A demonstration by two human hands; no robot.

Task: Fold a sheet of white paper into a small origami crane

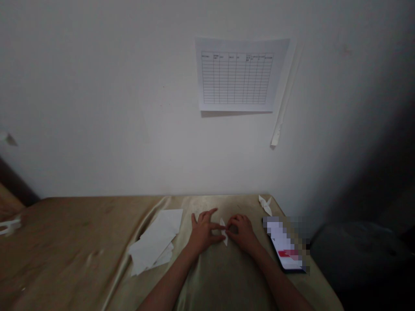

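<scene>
Both hands, left hand and right hand, pinch one folded paper beside one phone

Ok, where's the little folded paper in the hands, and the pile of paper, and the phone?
folded paper [223, 233], head view, on its white middle between the two hands.
pile of paper [158, 239], head view, on the top sheet.
phone [285, 248], head view, on its lit screen.

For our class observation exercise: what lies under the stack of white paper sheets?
The stack of paper lies on the shiny tan cloth covering the table. Whatever sits directly beneath the sheets is hidden by them.
</scene>
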